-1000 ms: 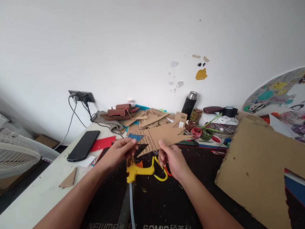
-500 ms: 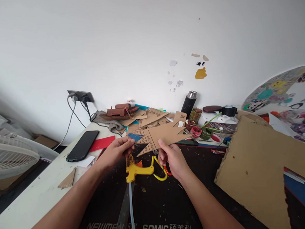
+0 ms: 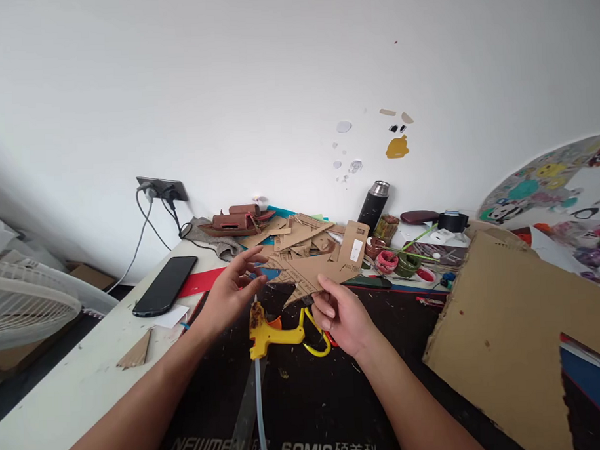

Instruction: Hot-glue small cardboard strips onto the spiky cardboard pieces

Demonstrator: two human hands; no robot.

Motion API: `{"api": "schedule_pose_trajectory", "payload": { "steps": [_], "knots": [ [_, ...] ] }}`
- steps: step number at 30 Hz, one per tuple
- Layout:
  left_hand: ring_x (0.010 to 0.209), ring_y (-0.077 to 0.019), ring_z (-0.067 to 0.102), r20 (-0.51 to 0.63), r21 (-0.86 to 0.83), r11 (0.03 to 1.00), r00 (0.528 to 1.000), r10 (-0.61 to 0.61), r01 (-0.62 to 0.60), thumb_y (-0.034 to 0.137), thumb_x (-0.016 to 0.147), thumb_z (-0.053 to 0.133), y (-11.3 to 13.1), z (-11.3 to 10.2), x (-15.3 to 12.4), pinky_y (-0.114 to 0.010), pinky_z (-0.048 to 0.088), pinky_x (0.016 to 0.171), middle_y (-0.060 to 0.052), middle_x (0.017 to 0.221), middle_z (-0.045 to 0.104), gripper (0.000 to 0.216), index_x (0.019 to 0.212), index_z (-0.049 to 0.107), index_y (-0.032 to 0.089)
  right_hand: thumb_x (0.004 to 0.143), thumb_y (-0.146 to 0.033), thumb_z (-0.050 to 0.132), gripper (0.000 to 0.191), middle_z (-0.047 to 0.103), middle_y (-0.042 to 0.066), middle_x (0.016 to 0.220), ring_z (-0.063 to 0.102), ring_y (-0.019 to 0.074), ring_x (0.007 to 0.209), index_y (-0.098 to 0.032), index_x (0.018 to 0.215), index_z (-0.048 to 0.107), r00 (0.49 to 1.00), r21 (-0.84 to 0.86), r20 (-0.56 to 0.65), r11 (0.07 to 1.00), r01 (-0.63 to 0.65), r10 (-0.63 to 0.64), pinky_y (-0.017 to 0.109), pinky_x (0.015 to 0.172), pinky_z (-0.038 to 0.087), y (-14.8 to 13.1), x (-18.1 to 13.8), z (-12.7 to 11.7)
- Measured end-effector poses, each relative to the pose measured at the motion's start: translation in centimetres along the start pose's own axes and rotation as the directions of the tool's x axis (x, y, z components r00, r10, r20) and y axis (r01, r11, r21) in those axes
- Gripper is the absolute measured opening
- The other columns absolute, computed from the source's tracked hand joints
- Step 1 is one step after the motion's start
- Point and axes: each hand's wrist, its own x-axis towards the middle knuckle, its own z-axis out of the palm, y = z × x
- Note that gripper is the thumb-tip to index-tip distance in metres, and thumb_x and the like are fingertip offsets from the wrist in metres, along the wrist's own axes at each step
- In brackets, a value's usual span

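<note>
With the right hand (image 3: 343,315) pinching the cardboard cutout (image 3: 314,272) above the counter's (image 3: 79,383) middle, over the glue gun (image 3: 271,330), and the left hand (image 3: 232,288) released beside it, a firmer, flatter grip would likely steady the piece.
</note>
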Motion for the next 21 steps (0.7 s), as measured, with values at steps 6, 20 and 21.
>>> {"api": "schedule_pose_trajectory", "payload": {
  "steps": [6, 20, 21],
  "knots": [
    [0.127, -0.0314, 0.064, 0.074, 0.11, 0.97, 0.975, 0.209, -0.216, 0.042, 0.09, 0.083, 0.8, 0.2, -0.5, -0.045, 0.052, 0.112, -0.012, 0.14, 0.07, 0.035, 0.124, 0.084, 0.034, 0.081, -0.064, 0.086, 0.053, 0.038, -0.011, 0.043, 0.036, 0.0071, 0.033, -0.02, 0.069, 0.059, 0.996, -0.147, 0.093, 0.989, 0.021, -0.008, 0.024, 0.04, 0.023, 0.4, -0.7, 0.6],
    [0.08, -0.0242, 0.075, -0.298, -0.159, 0.987, 0.953, -0.062, 0.014, 0.05, 0.074, 0.097, 0.2, -0.4, 0.1, -0.037, 0.062, 0.083, -0.005, 0.085, 0.082, 0.033, 0.086, 0.082, 0.023, 0.076, -0.073, 0.09, 0.059, 0.05, -0.007, 0.05, 0.048, 0.0091, 0.038, -0.017, 0.077, 0.072, 0.997, -0.1, 0.02, 0.992, 0.075, -0.074, 0.022, 0.04, 0.031, 0.3, -0.2, 0.3],
    [0.078, -0.0225, 0.075, -0.293, -0.284, 0.958, 0.949, -0.119, 0.033, 0.048, 0.072, 0.099, -0.1, -0.5, 0.4, -0.035, 0.062, 0.08, -0.004, 0.082, 0.081, 0.035, 0.088, 0.08, 0.022, 0.076, -0.073, 0.09, 0.059, 0.05, -0.007, 0.05, 0.048, 0.0091, 0.038, -0.017, 0.077, 0.072, 0.997, -0.101, 0.018, 0.992, 0.074, -0.073, 0.022, 0.04, 0.031, 0.4, -0.2, 0.3]
  ]
}}
